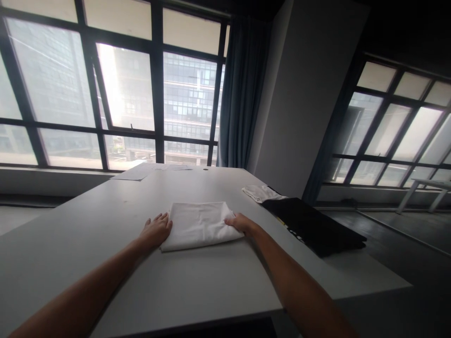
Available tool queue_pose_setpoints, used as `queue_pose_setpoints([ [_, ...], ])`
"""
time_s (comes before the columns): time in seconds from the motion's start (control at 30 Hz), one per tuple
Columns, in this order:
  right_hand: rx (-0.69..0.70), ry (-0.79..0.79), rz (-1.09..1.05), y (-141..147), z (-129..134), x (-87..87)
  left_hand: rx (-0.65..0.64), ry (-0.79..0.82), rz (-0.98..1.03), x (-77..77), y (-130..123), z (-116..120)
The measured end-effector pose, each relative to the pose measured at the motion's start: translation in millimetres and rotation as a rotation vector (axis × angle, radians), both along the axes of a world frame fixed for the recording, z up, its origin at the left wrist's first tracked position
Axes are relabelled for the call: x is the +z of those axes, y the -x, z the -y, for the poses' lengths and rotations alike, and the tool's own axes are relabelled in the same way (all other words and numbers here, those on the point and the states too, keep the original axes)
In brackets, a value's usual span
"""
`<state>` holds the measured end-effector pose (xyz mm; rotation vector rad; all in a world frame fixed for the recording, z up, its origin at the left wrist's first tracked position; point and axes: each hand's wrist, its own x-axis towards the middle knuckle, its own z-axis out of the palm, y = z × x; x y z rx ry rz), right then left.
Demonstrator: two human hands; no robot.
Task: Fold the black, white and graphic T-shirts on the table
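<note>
A folded white cloth (200,225) lies as a flat, roughly rectangular bundle on the white table (197,286). At its left edge rests my left hand (158,229), palm down with fingers stretched out along the side. My right hand (240,222) grips the right edge, thumb on top and the other fingers mostly hidden beneath. Slight creases run across the middle of the cloth. Whether it is a garment I cannot tell.
Black folded fabric (310,224) lies along the table's right side, partly over the edge. Beyond it is a crumpled white cloth (262,193). Paper sheets (132,173) lie at the far left. Behind stand windows, a blue curtain (243,89) and a pillar (299,94).
</note>
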<state>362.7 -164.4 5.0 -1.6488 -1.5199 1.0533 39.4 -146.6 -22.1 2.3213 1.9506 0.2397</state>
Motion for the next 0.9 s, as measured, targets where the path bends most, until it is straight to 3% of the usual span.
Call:
queue_pose_setpoints([
  [0.17, -0.038, -0.173, 0.370, -18, -13, 18.2, -0.011, 0.002, -0.028, -0.4, 2, 0],
  [0.4, -0.121, -0.437, 0.827, -107, -26, 89.5, -0.014, 0.019, -0.063, 2.5, 1, 2],
  [0.53, -0.167, -0.465, 0.854, -155, -18, 119.5, -0.015, -0.003, -0.063, 1.6, -1, 3],
  [0.73, -0.236, -0.472, 0.807, -194, -6, 146.4, -0.009, -0.017, -0.099, -6.9, 4, -2],
  [0.9, -0.423, -0.448, 0.807, -274, 14, 160.6, -0.006, -0.021, -0.085, -1.8, 0, 2],
])
